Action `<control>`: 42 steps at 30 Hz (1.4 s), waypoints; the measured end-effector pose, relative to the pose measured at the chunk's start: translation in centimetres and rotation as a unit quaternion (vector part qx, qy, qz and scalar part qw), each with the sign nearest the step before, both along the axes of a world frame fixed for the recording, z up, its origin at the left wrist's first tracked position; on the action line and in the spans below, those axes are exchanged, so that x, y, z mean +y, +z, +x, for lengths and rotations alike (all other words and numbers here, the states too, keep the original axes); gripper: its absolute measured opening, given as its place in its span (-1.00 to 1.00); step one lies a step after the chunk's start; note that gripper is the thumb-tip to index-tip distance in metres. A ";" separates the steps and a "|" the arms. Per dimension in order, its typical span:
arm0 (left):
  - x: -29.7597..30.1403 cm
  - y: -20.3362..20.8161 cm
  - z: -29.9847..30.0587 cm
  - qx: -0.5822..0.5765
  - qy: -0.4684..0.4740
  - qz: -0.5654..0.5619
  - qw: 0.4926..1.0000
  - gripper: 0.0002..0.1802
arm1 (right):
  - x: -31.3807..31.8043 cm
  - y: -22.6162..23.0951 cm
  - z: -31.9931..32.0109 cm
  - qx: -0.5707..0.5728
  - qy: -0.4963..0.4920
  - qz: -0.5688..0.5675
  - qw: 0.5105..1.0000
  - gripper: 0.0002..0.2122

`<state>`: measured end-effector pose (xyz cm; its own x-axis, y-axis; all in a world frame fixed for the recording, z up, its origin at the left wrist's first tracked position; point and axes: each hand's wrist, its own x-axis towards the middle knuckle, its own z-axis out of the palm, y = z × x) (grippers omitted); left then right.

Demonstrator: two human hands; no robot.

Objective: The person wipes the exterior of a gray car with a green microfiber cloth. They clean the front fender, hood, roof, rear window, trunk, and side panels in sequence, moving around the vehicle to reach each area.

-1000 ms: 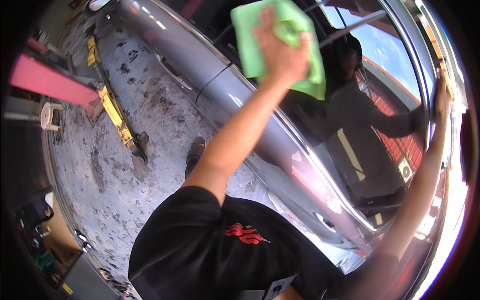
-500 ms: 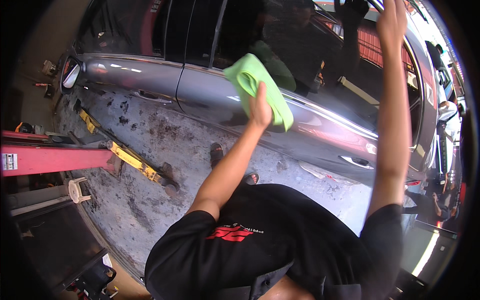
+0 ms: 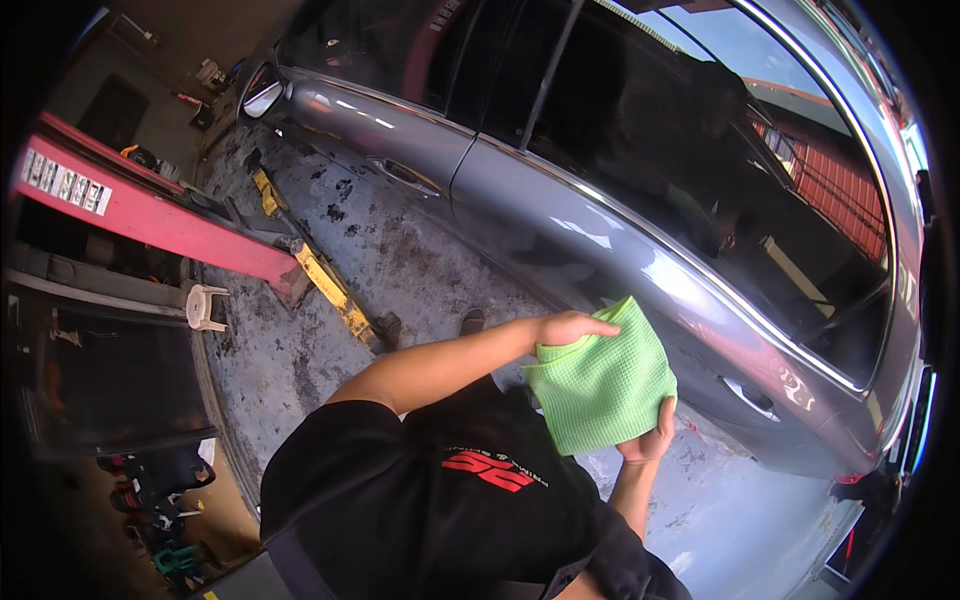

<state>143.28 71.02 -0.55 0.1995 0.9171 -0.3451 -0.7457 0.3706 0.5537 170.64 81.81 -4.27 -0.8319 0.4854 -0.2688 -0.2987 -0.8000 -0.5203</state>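
A light green waffle-weave microfiber cloth (image 3: 603, 390), folded into a flat pad, is held between both my hands in front of my chest. My left hand (image 3: 578, 328) grips its upper left edge, thumb lying on top and the other fingers hidden behind or under it. At the lower right corner my right hand (image 3: 652, 438) pinches the cloth, with part of its palm underneath. Just beyond the cloth stands a grey car (image 3: 560, 240), its dark side windows (image 3: 640, 140) shut and reflecting the surroundings. The cloth appears apart from the car's door.
A red lift post (image 3: 170, 225) with a yellow lift arm (image 3: 330, 290) is at the left, reaching low over the stained floor (image 3: 290, 370). A small off-white stool (image 3: 205, 307) is beside it. The car's mirror (image 3: 263, 92) and rear door handle (image 3: 748, 397) stick out.
My right hand has come down from the car's upper right window area and taken hold of the cloth. My left hand has drawn the cloth back from the window toward my body.
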 end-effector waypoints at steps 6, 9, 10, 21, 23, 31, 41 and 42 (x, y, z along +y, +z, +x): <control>-10.1 -8.2 -6.6 0.329 0.012 -0.202 0.922 -0.30 | -0.6 4.1 -1.5 -0.168 -0.119 0.121 0.971 -0.44; -19.6 -12.1 -10.3 0.323 0.071 -0.284 0.900 -0.31 | -1.5 6.5 -4.7 -0.258 -0.109 0.369 0.886 -0.43; -23.0 -13.2 -11.3 0.310 0.099 -0.298 0.897 -0.32 | -1.8 7.1 -7.1 -0.257 -0.085 0.473 0.838 -0.40; -50.9 -22.4 -12.8 0.115 0.388 -0.422 0.811 -0.31 | -14.5 0.4 -53.2 -0.204 0.241 0.937 0.148 -0.12; -52.6 -23.1 -11.3 0.092 0.391 -0.442 0.802 -0.31 | -18.0 0.2 -61.0 -0.169 0.185 0.959 0.135 -0.19; -48.9 -25.6 -11.4 0.136 0.352 -0.395 0.837 -0.41 | -21.4 -2.2 -69.2 -0.062 0.133 0.974 0.174 -0.22; -46.4 -19.4 -17.3 0.373 0.413 -0.325 0.764 -0.40 | -8.6 2.7 -36.0 -0.406 0.151 0.845 0.314 -0.51; -44.9 -16.6 -18.1 0.488 0.375 -0.294 0.732 -0.31 | -9.2 3.9 -34.8 -0.389 0.119 0.807 0.429 -0.52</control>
